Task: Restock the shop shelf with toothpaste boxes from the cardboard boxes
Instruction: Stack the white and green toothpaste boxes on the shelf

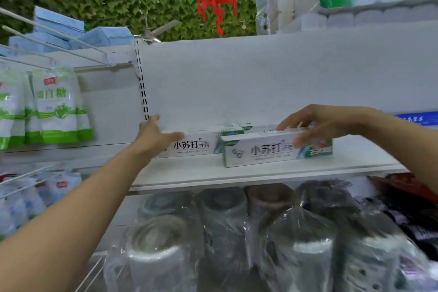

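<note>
Head view: two toothpaste boxes lie on the white shelf (237, 173), long axes left-right, parallel to its lip. Right hand (315, 125) grips the front box (267, 150) at its right end, fingers over the top, thumb on the face. Left hand (154, 137), fingers straight, rests against the left end of the rear box (199, 143) but isn't closed round it. Front box overlaps the rear one, offset right. It probably wants sliding back into line, and the right hand is nearer.
</note>
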Motion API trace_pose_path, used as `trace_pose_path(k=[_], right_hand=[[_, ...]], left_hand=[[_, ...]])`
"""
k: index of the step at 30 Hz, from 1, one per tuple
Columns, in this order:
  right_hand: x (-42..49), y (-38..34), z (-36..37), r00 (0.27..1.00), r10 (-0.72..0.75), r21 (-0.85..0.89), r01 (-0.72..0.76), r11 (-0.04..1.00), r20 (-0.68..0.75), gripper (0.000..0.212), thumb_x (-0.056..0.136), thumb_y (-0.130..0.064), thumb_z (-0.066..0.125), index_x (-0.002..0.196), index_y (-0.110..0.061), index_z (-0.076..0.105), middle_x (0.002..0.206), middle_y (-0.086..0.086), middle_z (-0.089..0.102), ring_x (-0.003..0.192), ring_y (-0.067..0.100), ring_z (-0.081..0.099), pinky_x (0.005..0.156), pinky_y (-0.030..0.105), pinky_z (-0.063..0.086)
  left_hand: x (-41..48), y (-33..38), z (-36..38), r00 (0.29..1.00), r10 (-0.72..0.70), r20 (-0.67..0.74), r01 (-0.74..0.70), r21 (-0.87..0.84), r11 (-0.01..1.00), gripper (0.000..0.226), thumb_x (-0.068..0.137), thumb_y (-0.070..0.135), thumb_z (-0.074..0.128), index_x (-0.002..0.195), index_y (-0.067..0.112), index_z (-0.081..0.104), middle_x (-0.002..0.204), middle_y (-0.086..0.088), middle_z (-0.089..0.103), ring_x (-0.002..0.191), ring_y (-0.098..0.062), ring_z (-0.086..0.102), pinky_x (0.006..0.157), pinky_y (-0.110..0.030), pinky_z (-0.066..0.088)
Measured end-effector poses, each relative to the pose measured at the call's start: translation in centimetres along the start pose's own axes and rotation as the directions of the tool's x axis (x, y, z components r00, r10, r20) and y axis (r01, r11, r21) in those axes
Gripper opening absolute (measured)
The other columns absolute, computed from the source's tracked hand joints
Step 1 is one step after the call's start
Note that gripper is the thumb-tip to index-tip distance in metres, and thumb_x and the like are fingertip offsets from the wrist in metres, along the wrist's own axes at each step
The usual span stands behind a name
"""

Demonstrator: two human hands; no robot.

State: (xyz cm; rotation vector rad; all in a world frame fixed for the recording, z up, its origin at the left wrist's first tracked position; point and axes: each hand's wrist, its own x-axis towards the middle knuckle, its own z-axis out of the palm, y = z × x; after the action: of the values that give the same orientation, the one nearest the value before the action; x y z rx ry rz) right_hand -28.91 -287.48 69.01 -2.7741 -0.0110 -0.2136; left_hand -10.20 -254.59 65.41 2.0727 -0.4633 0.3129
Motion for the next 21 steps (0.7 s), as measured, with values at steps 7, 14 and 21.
trace_pose_path(k=[7,14,21], right_hand=[[-0.3,6.4,-1.2,0.979,0.141,0.05,-0.135,0.99,-0.145,0.041,0.08,-0.027,0.076,0.114,-0.045,0.064,0.126,-0.006,0.055,0.114,0.025,0.055,0.095,0.033,0.046],[3.0,7.0,0.8,0.965,0.101,-0.061,-0.119,0.991,-0.241,0.045,0.087,-0.028,0.069,0.129,-0.039,0.056,0.144,-0.001,0.044,0.132,0.021,0.039,0.112,0.036,0.029],[4.4,7.8,1.9,0.951,0.084,-0.093,-0.116,0.989,-0.299,0.045,0.092,-0.028,0.061,0.135,-0.036,0.051,0.131,0.003,0.055,0.1,0.015,0.048,0.092,0.033,0.041]], left_hand=[[3.3,-5.1,0.7,0.973,-0.212,0.087,0.223,-0.147,0.964,0.096,0.059,0.028,0.087,0.141,0.008,0.04,0.127,-0.012,0.06,0.108,-0.031,0.06,0.101,-0.044,0.046],[3.6,-5.1,1.0,0.98,-0.2,0.025,0.201,-0.109,0.973,0.074,0.077,0.02,0.08,0.14,0.009,0.042,0.125,-0.013,0.06,0.109,-0.033,0.06,0.103,-0.047,0.045],[3.8,-5.0,1.2,0.977,-0.211,0.018,0.212,-0.063,0.975,0.073,0.081,0.027,0.076,0.142,0.012,0.039,0.126,-0.01,0.059,0.11,-0.031,0.058,0.103,-0.046,0.045]])
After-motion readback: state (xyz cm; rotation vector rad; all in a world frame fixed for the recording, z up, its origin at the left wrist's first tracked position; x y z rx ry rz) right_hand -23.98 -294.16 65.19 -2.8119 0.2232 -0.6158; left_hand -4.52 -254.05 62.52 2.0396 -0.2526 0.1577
